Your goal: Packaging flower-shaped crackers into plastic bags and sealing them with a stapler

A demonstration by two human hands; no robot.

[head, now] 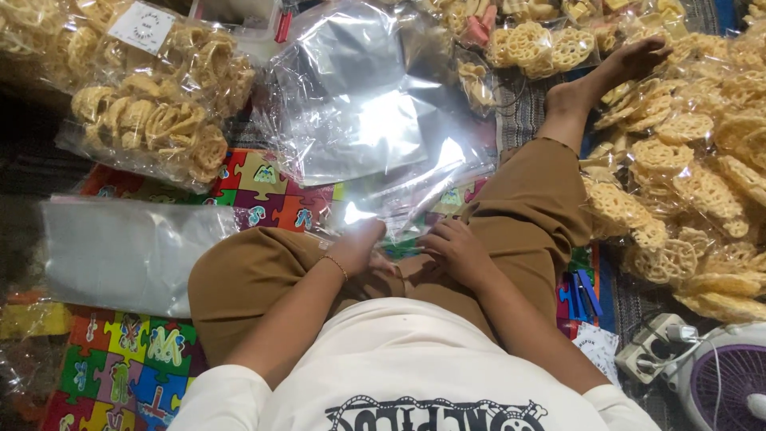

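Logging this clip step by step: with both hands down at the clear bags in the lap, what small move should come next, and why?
Probably pinch one clear bag free and open its mouth. Both the left hand and right hand rest at the bag edges, nothing is lifted yet, and loose lattice crackers lie heaped beside the right leg.

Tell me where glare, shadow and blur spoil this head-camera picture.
Head view: strong white glare on the clear plastic bags in front of the knees, washing out what lies beneath; a bright spot beside the left hand; the left edge of the floor falls into deep shadow; the right hand is evenly lit; the fan at the corner looks slightly soft.
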